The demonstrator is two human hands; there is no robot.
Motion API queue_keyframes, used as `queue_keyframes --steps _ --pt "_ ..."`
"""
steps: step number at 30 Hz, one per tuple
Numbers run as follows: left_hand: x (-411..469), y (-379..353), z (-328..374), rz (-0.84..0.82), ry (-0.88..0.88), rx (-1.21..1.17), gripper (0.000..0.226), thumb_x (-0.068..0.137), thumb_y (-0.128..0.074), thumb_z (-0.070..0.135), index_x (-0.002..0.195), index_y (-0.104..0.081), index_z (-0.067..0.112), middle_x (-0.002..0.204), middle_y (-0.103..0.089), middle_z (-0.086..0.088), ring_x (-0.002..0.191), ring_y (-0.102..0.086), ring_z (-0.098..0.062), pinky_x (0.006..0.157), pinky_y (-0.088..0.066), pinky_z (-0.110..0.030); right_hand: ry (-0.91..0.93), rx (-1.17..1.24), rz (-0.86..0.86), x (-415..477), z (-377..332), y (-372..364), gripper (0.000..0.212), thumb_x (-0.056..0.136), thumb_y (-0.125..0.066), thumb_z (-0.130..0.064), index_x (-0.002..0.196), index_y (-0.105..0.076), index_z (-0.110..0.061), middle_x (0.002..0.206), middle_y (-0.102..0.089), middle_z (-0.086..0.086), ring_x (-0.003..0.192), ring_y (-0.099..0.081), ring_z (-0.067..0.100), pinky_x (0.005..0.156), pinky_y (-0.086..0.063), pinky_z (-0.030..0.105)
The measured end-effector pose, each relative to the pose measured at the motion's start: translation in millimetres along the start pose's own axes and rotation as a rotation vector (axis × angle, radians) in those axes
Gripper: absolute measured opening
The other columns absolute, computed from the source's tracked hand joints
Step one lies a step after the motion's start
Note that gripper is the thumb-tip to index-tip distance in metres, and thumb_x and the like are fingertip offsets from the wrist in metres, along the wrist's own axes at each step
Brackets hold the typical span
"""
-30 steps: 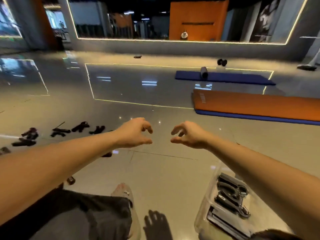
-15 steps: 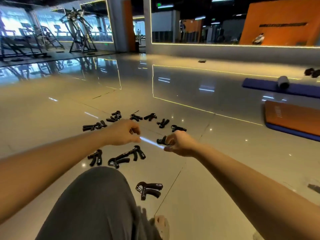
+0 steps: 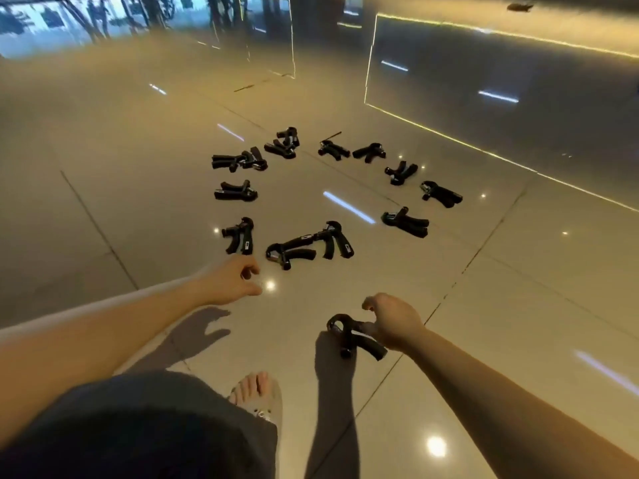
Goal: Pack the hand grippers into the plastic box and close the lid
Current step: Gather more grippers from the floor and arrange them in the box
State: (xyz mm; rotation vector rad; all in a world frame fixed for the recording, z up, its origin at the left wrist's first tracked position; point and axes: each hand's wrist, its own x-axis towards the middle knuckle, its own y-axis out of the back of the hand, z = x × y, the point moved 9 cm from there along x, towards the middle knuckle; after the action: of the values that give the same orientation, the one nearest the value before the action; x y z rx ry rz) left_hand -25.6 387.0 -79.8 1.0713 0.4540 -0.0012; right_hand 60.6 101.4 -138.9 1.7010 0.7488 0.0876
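Pick-up step: right hand (image 3: 394, 323) has fingers closed on one hand gripper (image 3: 352, 337) low over the floor (image 3: 103, 167), near the foot (image 3: 257, 395). Left hand (image 3: 230, 281) hovers empty, fingers loosely curled, just short of the nearest grippers on the floor (image 3: 307, 245). Count: about twelve or thirteen loose, some overlapping so not certain, plus the held one. Plastic box not in view, so next move likely means carrying this one to it, off frame. Lid closing far off.

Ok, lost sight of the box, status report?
Right hand gripping one hand gripper. Left hand empty, part curled. Box out of view. Nothing blocking.
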Motion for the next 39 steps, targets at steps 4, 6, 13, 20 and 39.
queue_keyframes --steps 4,6,13,20,39 --pt "68.9 -37.0 -32.3 0.019 0.079 -0.095 0.058 0.087 -0.075 0.039 0.137 -0.052 0.018 0.115 -0.056 0.0 0.099 -0.059 -0.017 0.083 -0.05 -0.032 -0.029 -0.076 -0.094 30.0 21.0 -55.0 0.064 0.084 -0.069 -0.036 0.144 -0.049 -0.022 0.134 -0.054 0.001 0.116 -0.056 0.025 0.093 -0.053 0.041" --pt "101.3 -56.3 -38.8 0.038 0.101 -0.103 0.063 0.086 -0.074 0.042 0.14 -0.051 0.019 0.119 -0.057 0.0 0.104 -0.059 -0.019 0.093 -0.052 -0.039 -0.012 -0.125 -0.133 40.8 32.2 -74.9 0.068 0.081 -0.068 -0.04 0.143 -0.047 -0.024 0.134 -0.052 0.002 0.116 -0.054 0.026 0.094 -0.05 0.042" --pt "193.9 -86.4 -29.4 0.143 0.065 0.035 0.063 0.083 -0.072 0.048 0.136 -0.051 0.021 0.123 -0.057 -0.004 0.102 -0.059 -0.02 0.081 -0.054 -0.038 0.18 -0.247 -0.158 75.2 56.9 -113.6 0.066 0.08 -0.062 -0.051 0.141 -0.045 -0.032 0.128 -0.052 -0.004 0.114 -0.05 0.022 0.093 -0.042 0.037" --pt "272.0 -74.5 -38.3 0.139 0.039 0.129 0.097 0.076 -0.077 0.058 0.154 -0.034 0.018 0.149 -0.044 -0.005 0.132 -0.044 -0.027 0.108 -0.042 -0.048 0.099 -0.181 0.01 114.5 75.0 -101.2 0.057 0.076 -0.064 -0.046 0.13 -0.056 -0.031 0.107 -0.059 -0.008 0.093 -0.057 0.019 0.07 -0.047 0.032" --pt "189.2 -7.1 69.1 0.059 -0.235 -0.081 0.082 0.066 -0.085 0.058 0.136 -0.054 0.03 0.106 -0.055 0.012 0.1 -0.054 -0.012 0.092 -0.05 -0.039 0.07 -0.261 0.01 101.0 87.9 60.8 0.046 0.085 -0.071 -0.047 0.123 -0.058 -0.026 0.107 -0.05 -0.007 0.089 -0.055 0.016 0.075 -0.054 0.034"
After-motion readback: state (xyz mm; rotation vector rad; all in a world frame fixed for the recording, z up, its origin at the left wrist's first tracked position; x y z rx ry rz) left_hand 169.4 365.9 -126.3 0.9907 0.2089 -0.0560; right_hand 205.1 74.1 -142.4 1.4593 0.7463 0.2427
